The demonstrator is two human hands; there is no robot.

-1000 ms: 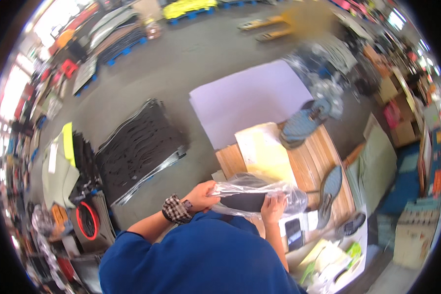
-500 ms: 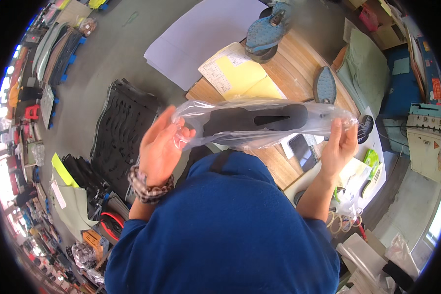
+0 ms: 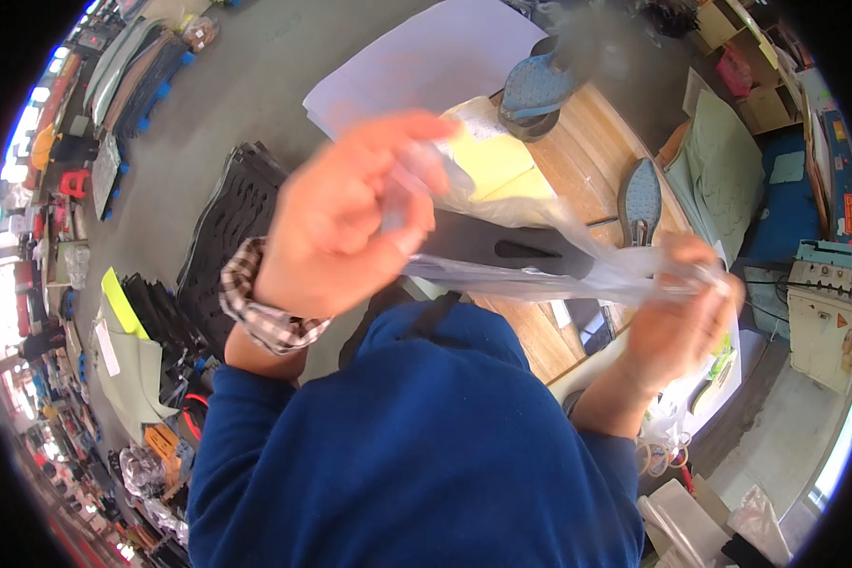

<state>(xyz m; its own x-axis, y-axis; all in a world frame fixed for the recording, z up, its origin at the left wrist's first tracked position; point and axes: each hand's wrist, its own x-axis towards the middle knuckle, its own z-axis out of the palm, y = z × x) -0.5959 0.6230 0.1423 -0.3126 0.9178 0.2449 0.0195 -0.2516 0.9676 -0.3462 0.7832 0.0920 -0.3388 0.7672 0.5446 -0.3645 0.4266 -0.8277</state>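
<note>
A clear plastic bag (image 3: 625, 273) stretches between my hands in front of my chest. Inside it lies a flat black piece (image 3: 473, 239) with a rounded end and a long, narrow slot. My left hand (image 3: 341, 213), raised and smeared by motion, has its fingers curled on the bag's left end. Its wrist wears a checked band (image 3: 256, 298). At the other end my right hand (image 3: 677, 317) bunches the plastic in closed fingers. The bag looks twisted and gathered towards that hand.
Beneath the bag is a wooden table (image 3: 592, 142) with yellow paper (image 3: 506, 168), a blue sole-shaped piece (image 3: 642, 194), another blue sole-shaped piece on a dark base (image 3: 540, 87) and a phone (image 3: 593, 327). Black cut-out sheets (image 3: 220, 222) lie left. Tape rolls (image 3: 658, 459) sit at right.
My left hand has risen and come closer, turning inward over the bag's left end. My right hand has moved slightly right and down. The bag has gone from spread flat to tilted and gathered.
</note>
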